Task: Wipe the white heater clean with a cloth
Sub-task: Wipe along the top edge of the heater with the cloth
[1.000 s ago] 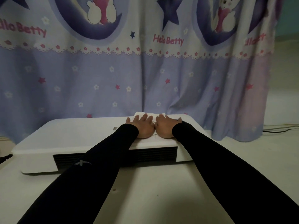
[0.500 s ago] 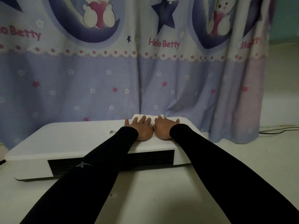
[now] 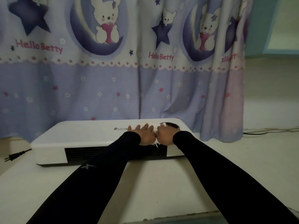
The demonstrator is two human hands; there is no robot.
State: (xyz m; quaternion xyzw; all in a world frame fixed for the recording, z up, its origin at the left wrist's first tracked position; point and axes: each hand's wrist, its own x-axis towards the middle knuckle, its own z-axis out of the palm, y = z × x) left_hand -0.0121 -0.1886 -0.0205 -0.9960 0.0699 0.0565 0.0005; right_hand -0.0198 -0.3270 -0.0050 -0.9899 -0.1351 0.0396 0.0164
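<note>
1. The heater (image 3: 90,135) lies flat on its back on the pale bench (image 3: 161,183), long side toward the person, dark grille (image 3: 80,153) facing front. Judged: laid down this way so the broad top face is within easy reach of both arms.

2. The cloth (image 3: 149,125), white and hard to tell from the white casing, sits on the right half of the heater's top. Only its far edge past the fingertips and a frayed tuft at the near edge, between the two wrists, show.

3. The left hand (image 3: 143,135) lies palm down on the cloth, fingers spread flat, pressing rather than gripping.

4. The right hand (image 3: 166,136) is just beside it, thumbs touching or nearly so. It looks more curled, fingers bunched over the cloth; whether it pinches the fabric I cannot tell.

5. Judged: two hands side by side spread the pressure and keep the cloth from bunching while it slides across the smooth top.

6. A dark round recess (image 3: 171,125) shows just past the right hand, partly covered by it.

7. Part of a brand mark (image 3: 119,128) is visible left of the hands; that left half lies uncovered.

8. The plug (image 3: 15,156) lies loose on the bench left of the heater, not in any socket. Judged: unplugged for safe cleaning.

9. A printed curtain (image 3: 113,86) hangs close behind the heater.
</note>
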